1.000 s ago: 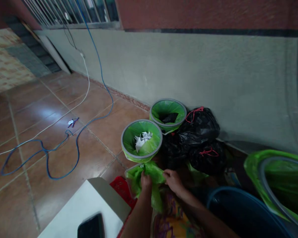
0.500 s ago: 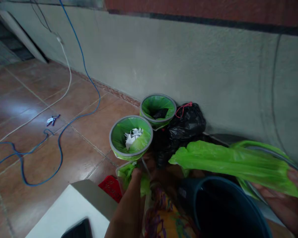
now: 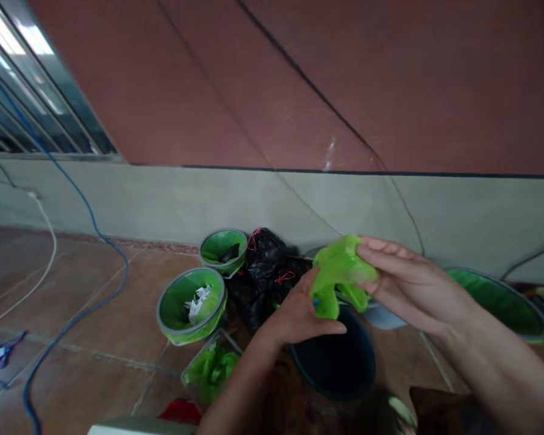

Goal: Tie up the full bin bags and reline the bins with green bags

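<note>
Both hands up at chest height over dark blue round plastic bin (image 3: 335, 368). Left hand (image 3: 299, 314) and right hand (image 3: 403, 281) pinch a crumpled bright green plastic bag (image 3: 338, 272) between them; bag mouth seemingly unopened, blurred.

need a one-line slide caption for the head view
Both hands, left hand and right hand, hold a green bag above an unlined dark bin.

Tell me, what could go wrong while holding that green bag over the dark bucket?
The green bag is thin and pinched between the left hand and right hand; hard pulling might tear it. If it slips, it could drop into the dark bucket. The blue cable on the floor might trip someone.
</note>
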`<act>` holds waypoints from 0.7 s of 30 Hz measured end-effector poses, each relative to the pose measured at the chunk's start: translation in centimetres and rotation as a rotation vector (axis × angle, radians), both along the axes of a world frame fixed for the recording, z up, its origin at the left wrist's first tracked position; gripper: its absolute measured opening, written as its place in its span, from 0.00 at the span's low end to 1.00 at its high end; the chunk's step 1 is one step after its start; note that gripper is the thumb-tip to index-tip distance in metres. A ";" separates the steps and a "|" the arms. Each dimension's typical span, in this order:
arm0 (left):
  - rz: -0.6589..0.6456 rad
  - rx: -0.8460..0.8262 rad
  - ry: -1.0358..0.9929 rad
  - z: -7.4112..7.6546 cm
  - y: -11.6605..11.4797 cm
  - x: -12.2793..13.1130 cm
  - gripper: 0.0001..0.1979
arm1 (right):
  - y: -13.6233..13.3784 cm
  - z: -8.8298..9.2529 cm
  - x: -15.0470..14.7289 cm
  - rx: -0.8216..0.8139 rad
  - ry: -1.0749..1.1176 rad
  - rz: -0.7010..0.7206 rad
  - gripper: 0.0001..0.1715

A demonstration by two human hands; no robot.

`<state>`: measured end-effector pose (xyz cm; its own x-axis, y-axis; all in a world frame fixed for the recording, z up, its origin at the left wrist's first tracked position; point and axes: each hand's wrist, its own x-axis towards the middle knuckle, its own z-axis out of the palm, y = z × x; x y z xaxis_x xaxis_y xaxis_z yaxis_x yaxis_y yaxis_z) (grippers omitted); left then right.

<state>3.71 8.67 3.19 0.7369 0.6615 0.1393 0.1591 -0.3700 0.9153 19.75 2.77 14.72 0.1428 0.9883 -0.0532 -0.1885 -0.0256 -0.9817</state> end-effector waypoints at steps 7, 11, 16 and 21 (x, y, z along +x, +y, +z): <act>0.210 -0.336 0.000 -1.7 -4.4 2.3 0.13 | -3.8 2.2 7.8 0.248 -0.020 -0.267 0.20; 0.467 -0.516 -0.187 -1.9 -6.0 1.0 0.15 | -8.2 -3.9 9.5 0.031 -0.040 -0.472 0.32; 0.628 -0.642 -0.318 -0.8 -8.6 1.3 0.18 | -13.3 -11.2 4.2 0.040 -0.080 -0.208 0.50; 0.607 -0.787 -0.365 -0.4 -10.9 1.1 0.19 | -12.7 -13.8 3.4 -0.005 0.159 -0.258 0.32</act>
<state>4.79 -2.23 2.77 0.2527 0.9049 -0.3424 -0.2146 0.3975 0.8922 23.12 -9.94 0.95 0.3784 0.9202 -0.1000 -0.3405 0.0379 -0.9395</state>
